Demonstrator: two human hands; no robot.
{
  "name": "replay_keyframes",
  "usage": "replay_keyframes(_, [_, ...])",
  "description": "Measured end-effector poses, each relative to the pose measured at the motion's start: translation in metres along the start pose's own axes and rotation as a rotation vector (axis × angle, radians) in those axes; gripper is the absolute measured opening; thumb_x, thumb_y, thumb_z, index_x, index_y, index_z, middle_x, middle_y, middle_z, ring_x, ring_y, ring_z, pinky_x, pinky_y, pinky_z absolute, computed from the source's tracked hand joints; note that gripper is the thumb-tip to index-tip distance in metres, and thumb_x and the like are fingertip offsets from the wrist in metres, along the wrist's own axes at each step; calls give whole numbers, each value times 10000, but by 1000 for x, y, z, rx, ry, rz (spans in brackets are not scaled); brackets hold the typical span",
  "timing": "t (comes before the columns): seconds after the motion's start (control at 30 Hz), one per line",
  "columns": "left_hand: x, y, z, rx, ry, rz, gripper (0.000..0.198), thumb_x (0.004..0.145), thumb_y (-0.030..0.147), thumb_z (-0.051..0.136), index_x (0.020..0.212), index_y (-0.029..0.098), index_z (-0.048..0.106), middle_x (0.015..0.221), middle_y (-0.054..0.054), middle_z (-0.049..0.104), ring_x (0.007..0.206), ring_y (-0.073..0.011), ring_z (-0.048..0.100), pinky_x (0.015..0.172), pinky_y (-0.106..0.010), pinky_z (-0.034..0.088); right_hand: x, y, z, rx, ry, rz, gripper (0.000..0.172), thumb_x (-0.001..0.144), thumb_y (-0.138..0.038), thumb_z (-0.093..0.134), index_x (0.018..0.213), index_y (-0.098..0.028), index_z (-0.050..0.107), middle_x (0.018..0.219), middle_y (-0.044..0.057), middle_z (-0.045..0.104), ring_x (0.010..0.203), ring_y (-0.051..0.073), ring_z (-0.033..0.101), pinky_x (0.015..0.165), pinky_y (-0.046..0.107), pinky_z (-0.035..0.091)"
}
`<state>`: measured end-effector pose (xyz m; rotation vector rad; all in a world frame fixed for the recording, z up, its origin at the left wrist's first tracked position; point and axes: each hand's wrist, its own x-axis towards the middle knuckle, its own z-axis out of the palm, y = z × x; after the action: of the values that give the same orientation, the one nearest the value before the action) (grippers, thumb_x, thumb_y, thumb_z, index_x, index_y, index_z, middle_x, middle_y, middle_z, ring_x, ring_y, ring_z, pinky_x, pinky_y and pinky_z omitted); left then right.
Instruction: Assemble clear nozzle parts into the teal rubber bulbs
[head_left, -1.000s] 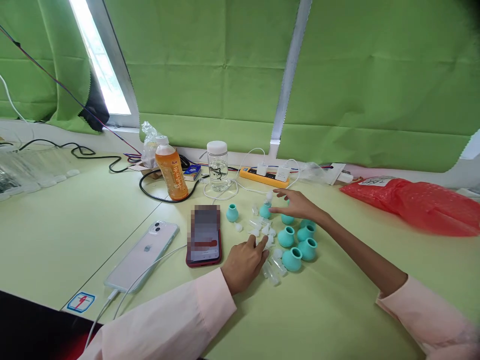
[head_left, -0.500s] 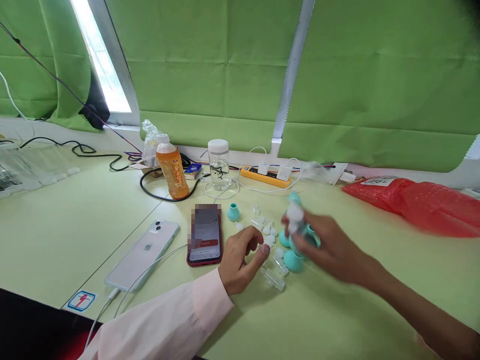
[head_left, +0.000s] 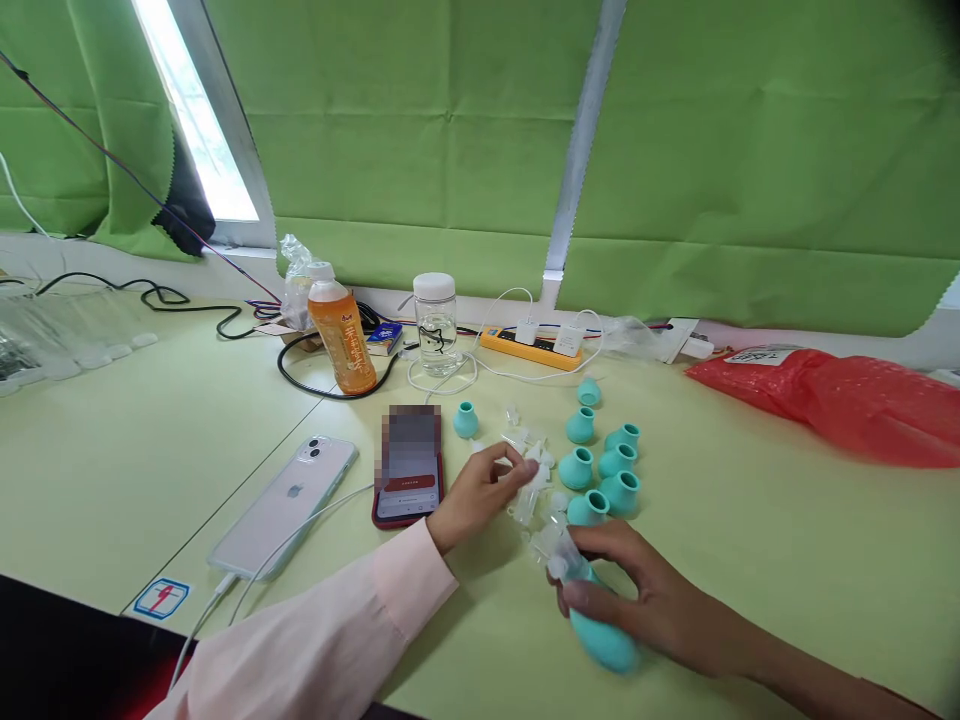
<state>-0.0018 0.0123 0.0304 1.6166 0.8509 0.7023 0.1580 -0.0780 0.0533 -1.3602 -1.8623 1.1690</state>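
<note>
One bulb point(head_left: 606, 640) in right hand point(head_left: 637, 585): grips it near the neck, tilted, clear piece point(head_left: 556, 545) at the neck end; cannot tell if touching table point(head_left: 750, 520). Left hand point(head_left: 476, 492): curls thumb and finger together over clear parts point(head_left: 516, 437); cannot tell if gripping any. Seven bulbs point(head_left: 576, 468) beyond right hand, another beside red phone point(head_left: 409, 500).

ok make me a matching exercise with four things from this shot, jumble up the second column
1. right hand
2. orange drink bottle
3. power strip
4. red plastic bag

a. at the far right of the view
b. has white adapters plugged in
c. gripping a teal bulb
d. has a white cap on top

Pairs: 1-c; 2-d; 3-b; 4-a
</note>
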Motion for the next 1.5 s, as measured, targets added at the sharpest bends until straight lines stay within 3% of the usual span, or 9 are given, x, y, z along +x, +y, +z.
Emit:
replay_keyframes(0.07, [2, -5, -2, 424, 166, 120, 231, 731, 379, 505, 848, 186, 457, 579, 49, 420, 512, -104, 428, 473, -204, 312, 5, -1, 1, 215, -57, 12, 274, 776, -408, 460, 863, -176, 576, 804, 55, 597, 794, 189, 529, 752, 338, 396])
replay_keyframes(0.2, [0, -12, 0, 896, 174, 193, 294, 776, 274, 454, 1062, 205, 445, 904, -40, 491, 708, -159, 533, 572, -257, 402, 15, 4, 5, 595, -83, 43, 311, 823, -421, 374, 917, -167, 526, 702, 45, 595, 666, 157, 531, 633, 297, 398])
replay_keyframes(0.57, [-25, 2, 15, 480, 415, 951, 258, 701, 110, 582, 945, 185, 549, 802, -39, 573, 699, -124, 489, 578, -243, 432, 14, 10, 14, 701, 75, 93, 286, 816, -435, 381, 912, -194, 503, 768, 25, 571, 735, 161, 524, 760, 315, 386])
replay_keyframes(0.83, [-23, 1, 18, 554, 453, 906, 134, 716, 86, 561, 811, 174, 592, 735, -45, 597, 679, -136, 431, 585, -273, 406, 12, 3, 13, 494, 113, 125, 302, 811, -472, 363, 767, -196, 475, 768, 9, 543, 747, 153, 486, 780, 303, 365])
replay_keyframes(0.93, [-24, 8, 18, 306, 320, 662, 69, 765, 164, 508, 749, 148, 574, 688, -45, 571, 668, -133, 458, 602, -278, 409, 12, 2, 14, 497, 156, 114, 309, 804, -476, 373, 740, -188, 464, 741, 8, 528, 704, 144, 479, 740, 288, 377])
replay_keyframes(1.07, [-20, 13, 16, -353, -43, 147, 218, 768, 338, 498, 756, 121, 519, 664, -33, 512, 603, -106, 479, 477, -203, 400, 12, 3, 14, 566, 185, 87, 354, 805, -486, 355, 693, -173, 477, 639, 5, 509, 590, 126, 453, 619, 264, 384])
replay_keyframes(1.27, [-12, 9, 10, -675, -102, -40, 248, 725, 372, 551, 733, 127, 508, 669, -7, 450, 628, -86, 454, 466, -156, 387, 16, 5, 14, 746, 312, 161, 315, 763, -460, 455, 685, -162, 520, 607, -1, 501, 542, 102, 433, 531, 232, 368])
replay_keyframes(1.37, [-7, 8, 3, -514, -24, 15, 215, 755, 355, 505, 761, 141, 514, 705, -19, 484, 673, -106, 470, 495, -183, 416, 16, 3, 11, 824, 353, 147, 288, 754, -441, 481, 770, -162, 551, 589, -4, 500, 533, 98, 426, 501, 219, 358])
replay_keyframes(1.5, [-1, 1, -3, 208, 264, 235, 116, 740, 236, 518, 720, 143, 583, 717, -38, 580, 703, -143, 496, 577, -244, 431, 14, 2, 6, 811, 324, 102, 294, 757, -427, 485, 782, -149, 578, 584, 1, 503, 551, 100, 432, 520, 218, 362])
